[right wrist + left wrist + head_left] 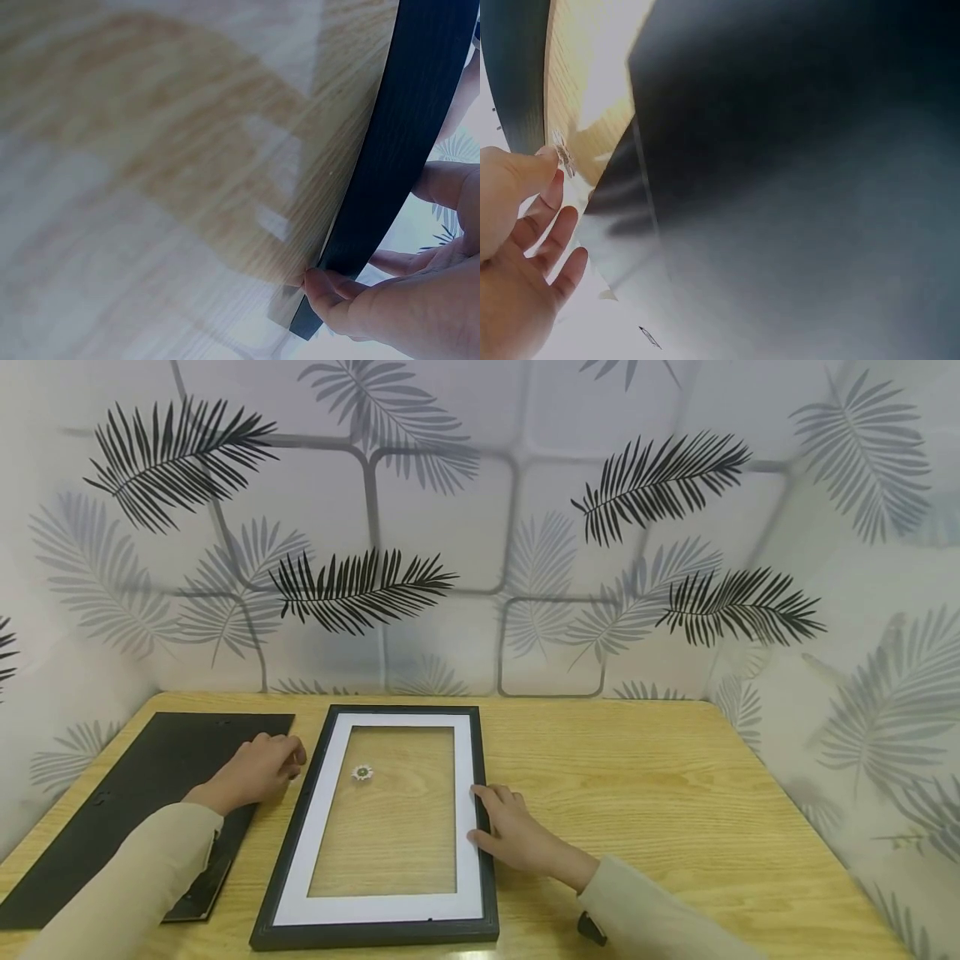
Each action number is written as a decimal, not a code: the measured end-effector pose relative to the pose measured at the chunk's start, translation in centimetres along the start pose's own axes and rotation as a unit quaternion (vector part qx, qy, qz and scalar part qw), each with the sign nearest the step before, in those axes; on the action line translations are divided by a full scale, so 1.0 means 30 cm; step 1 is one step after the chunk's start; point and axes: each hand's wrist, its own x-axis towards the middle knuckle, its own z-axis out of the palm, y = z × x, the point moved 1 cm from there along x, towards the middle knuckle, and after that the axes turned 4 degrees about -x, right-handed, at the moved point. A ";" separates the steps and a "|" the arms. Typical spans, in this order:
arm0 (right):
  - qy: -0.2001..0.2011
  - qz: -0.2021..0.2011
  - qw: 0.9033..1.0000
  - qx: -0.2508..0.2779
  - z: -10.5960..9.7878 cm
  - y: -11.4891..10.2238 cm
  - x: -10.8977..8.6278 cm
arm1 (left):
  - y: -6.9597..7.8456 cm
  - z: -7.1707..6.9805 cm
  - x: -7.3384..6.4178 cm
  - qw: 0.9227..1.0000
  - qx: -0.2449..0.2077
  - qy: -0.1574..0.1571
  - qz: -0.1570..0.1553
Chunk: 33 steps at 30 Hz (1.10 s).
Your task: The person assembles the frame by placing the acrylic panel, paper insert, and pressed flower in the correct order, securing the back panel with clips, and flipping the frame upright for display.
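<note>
One black rectangular frame (pixel 375 933) with one white inner border (pixel 375 911) lies between the hands; one small white flower (pixel 362 772), green-centred, is inside its opening. The right hand (pixel 521 835) rests thumb and forefinger, apart, upon its edge. The left hand (pixel 258 768) pinches one pale piece (pixel 565 156) above one black board (pixel 135 802).

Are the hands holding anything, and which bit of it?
The right hand holds the black frame by its right side. The left hand has something small by its thumb tip, but I can't tell if it's held.
</note>
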 end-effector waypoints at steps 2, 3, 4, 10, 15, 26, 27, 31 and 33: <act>0.000 0.000 1.000 0.000 0.000 0.000 0.000 | -0.003 0.000 -0.001 1.000 0.007 0.003 -0.001; 0.000 0.000 1.000 0.001 0.000 0.000 0.000 | -0.005 0.000 -0.002 1.000 0.009 0.003 -0.003; 0.000 -0.001 1.000 0.001 0.000 0.001 0.000 | -0.006 -0.001 -0.002 1.000 0.010 0.003 -0.003; -0.002 -0.003 1.000 0.000 0.001 0.001 0.000 | -0.011 -0.006 -0.005 1.000 0.012 0.004 -0.008; -0.002 -0.002 1.000 -0.001 0.001 0.003 -0.001 | -0.014 -0.005 -0.001 1.000 0.014 -0.006 -0.023; -0.001 -0.002 1.000 -0.002 -0.001 0.001 -0.001 | -0.009 -0.009 -0.003 0.999 -0.005 -0.027 -0.026; -0.001 -0.001 1.000 -0.002 0.000 0.001 0.000 | -0.009 -0.009 -0.004 0.999 -0.004 -0.028 -0.025; 0.000 -0.001 1.000 -0.005 0.001 0.002 0.001 | -0.008 -0.010 -0.007 0.999 0.000 -0.026 -0.018; 0.000 -0.002 1.000 -0.005 0.001 0.003 0.001 | -0.007 -0.011 -0.007 0.999 -0.002 -0.026 -0.018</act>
